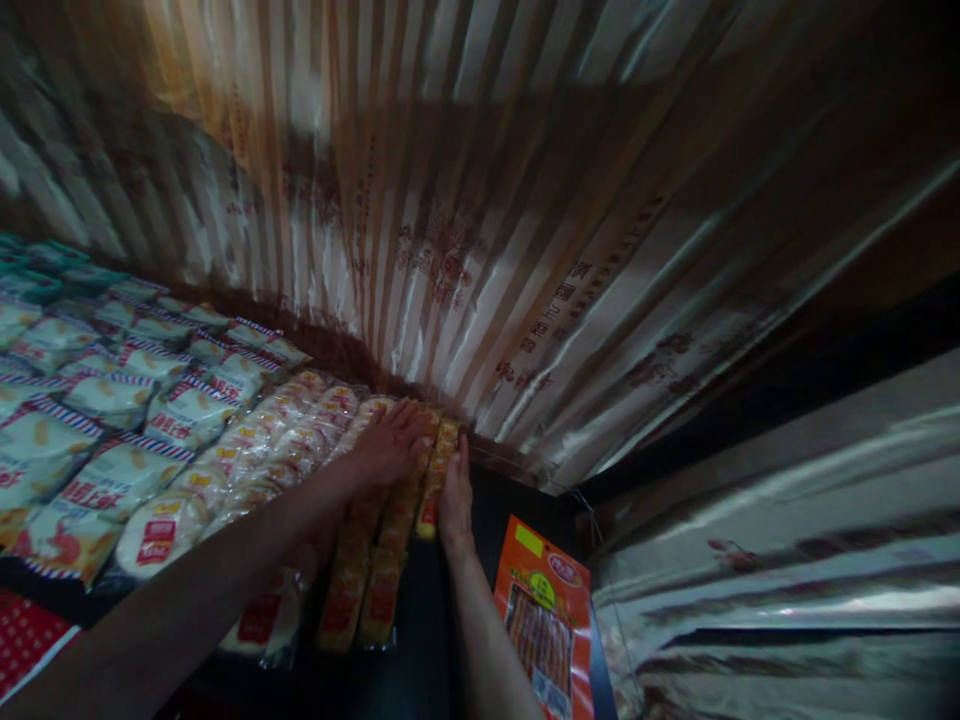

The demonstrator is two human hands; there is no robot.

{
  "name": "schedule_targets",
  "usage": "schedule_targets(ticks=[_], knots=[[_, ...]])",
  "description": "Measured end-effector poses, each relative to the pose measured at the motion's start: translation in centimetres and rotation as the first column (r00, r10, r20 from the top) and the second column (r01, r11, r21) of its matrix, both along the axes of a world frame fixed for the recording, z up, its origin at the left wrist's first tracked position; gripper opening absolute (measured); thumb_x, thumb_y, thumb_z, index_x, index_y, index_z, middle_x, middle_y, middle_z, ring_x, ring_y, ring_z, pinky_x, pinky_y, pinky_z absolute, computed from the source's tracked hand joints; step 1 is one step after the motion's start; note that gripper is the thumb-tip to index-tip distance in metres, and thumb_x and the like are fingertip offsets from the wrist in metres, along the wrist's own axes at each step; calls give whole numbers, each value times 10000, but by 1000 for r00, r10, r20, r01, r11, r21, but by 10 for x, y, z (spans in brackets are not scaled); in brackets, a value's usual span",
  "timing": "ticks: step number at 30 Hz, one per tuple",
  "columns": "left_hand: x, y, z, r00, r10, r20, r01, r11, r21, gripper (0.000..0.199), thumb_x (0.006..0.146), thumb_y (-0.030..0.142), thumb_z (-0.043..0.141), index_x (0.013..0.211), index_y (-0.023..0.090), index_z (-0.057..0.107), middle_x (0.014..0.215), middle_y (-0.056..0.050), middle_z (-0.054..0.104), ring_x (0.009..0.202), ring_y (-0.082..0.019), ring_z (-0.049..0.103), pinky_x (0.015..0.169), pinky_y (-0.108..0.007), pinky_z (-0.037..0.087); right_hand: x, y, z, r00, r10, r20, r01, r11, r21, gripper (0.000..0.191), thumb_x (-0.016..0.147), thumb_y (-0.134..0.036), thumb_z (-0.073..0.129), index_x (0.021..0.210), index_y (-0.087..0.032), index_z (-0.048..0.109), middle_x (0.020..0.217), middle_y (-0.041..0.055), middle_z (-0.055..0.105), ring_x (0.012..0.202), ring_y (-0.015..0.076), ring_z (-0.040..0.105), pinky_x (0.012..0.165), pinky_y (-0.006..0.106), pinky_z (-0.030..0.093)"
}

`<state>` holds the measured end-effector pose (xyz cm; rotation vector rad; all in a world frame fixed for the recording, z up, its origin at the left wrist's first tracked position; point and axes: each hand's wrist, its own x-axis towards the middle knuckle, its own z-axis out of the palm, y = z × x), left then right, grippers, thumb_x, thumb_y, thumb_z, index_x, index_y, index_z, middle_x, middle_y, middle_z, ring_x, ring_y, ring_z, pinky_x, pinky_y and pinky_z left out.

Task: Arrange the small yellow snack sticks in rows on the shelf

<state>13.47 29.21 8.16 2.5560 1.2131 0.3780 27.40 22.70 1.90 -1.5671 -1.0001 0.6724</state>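
Note:
Rows of small wrapped snack cakes [381,590], golden with red labels, stand on a dark table. My left hand [394,440] lies flat with its fingers spread over the far end of these rows. On the right side of the outermost row of snack cakes [433,485], my right hand [456,490] stands on edge, fingers stretched out, its palm against the packs. Left of them run rows of round white packaged cakes [161,535], partly hidden by my left forearm.
White snack bags [112,480] with striped edges fill the left side, with green packs [45,262] behind. An orange packet of brown sticks [547,610] lies at right. Pleated printed plastic sheeting [450,240] hangs behind the dark table [416,620]. A red dotted item [30,640] shows lower left.

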Motion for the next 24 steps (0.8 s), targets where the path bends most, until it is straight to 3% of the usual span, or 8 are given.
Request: schedule_targets(ticks=[3, 7, 13, 16, 20, 24], knots=[[6, 4, -6, 995, -44, -92, 46, 999, 19, 469, 939, 368, 245, 1360, 203, 369, 1459, -114, 327, 1367, -255, 234, 1075, -528, 225, -8, 3, 0, 1000, 25, 12, -25, 1000, 8, 658, 870, -579, 258, 1407, -201, 297, 1479, 58, 288, 1362, 181, 251, 1117, 384, 179], [8, 6, -14, 996, -31, -82, 36, 997, 66, 463, 940, 358, 245, 1348, 193, 390, 1449, -125, 344, 1360, -262, 254, 1070, -522, 242, -12, 7, 0, 1000, 17, 21, -17, 1000, 12, 690, 867, -592, 220, 1407, -170, 290, 1472, 80, 302, 1360, 176, 256, 1118, 377, 174], [-18, 3, -2, 1000, -4, 4, 3, 994, 110, 502, 943, 417, 198, 1365, 199, 361, 1464, -127, 316, 1357, -262, 264, 1051, -500, 291, -10, -12, 7, 997, -79, -11, 80, 996, 46, 711, 877, -571, 194, 1430, -125, 219, 1488, 106, 255, 1374, 172, 215, 1124, 384, 157], [-50, -24, 1, 998, 18, 58, -30, 977, 211, 530, 934, 429, 243, 1375, 152, 344, 1456, -150, 324, 1362, -277, 245, 1066, -496, 278, -19, -43, 10, 995, -89, 43, 88, 995, 42, 705, 883, -557, 198, 1433, -116, 204, 1496, 110, 229, 1382, 177, 188, 1129, 400, 135], [-94, -88, 0, 996, 19, 89, -49, 936, 349, 564, 921, 400, 318, 1425, 163, 225, 1502, -120, 225, 1387, -267, 169, 1092, -469, 251, -44, -86, 4, 986, -94, 136, 88, 995, 51, 672, 900, -514, 225, 1435, -109, 184, 1512, 111, 172, 1396, 189, 126, 1132, 434, 115], [-121, -140, -17, 996, 83, 34, -90, 911, 402, 651, 879, 458, 401, 1432, 175, 207, 1499, -109, 237, 1383, -288, 173, 1092, -466, 241, -71, -104, -11, 958, -77, 275, 60, 996, 67, 624, 919, -464, 201, 1431, -108, 198, 1512, 129, 162, 1394, 223, 134, 1112, 490, 166]])
